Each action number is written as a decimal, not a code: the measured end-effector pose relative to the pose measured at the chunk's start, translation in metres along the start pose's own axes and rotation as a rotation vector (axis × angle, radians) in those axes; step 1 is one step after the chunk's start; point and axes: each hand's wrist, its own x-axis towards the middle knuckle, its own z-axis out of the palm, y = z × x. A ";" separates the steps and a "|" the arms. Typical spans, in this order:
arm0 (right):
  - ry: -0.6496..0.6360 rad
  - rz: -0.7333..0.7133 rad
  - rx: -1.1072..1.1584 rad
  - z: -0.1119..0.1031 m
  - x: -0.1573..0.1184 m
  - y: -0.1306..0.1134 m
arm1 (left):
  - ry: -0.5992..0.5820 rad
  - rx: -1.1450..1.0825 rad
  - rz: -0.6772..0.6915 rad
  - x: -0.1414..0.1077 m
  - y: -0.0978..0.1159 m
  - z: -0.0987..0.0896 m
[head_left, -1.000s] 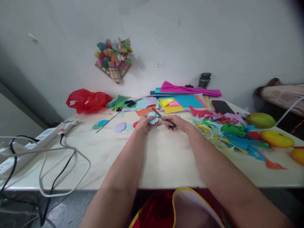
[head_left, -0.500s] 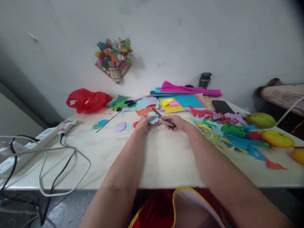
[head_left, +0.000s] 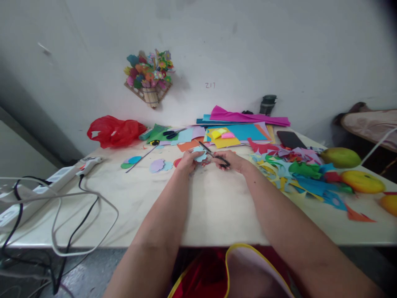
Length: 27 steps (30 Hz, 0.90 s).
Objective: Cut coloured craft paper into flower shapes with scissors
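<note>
My left hand [head_left: 187, 161] is closed on a light blue paper cutout [head_left: 199, 154] with a scalloped edge. My right hand [head_left: 228, 159] grips the dark handles of a pair of scissors [head_left: 207, 150], whose blades point up and left beside the cutout. Whether the blades touch the paper I cannot tell. Left of my left hand lie a lilac scalloped cutout [head_left: 156, 165] and a light blue one [head_left: 168, 166], with a red paper piece [head_left: 177, 162] partly behind the hand. Tiny reddish scraps [head_left: 205, 164] show on the table between my hands.
Paper scraps [head_left: 288, 171] spread to the right, near a dark phone [head_left: 290, 140] and several mangoes [head_left: 362, 181]. Coloured sheets [head_left: 248, 132] lie at the back. A second pair of scissors [head_left: 170, 134] and a red plastic bag [head_left: 115, 131] are back left; power strips [head_left: 56, 182] with cables lie left.
</note>
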 end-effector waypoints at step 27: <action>0.023 0.017 0.044 0.004 0.001 -0.002 | 0.015 -0.033 -0.024 0.000 -0.001 -0.001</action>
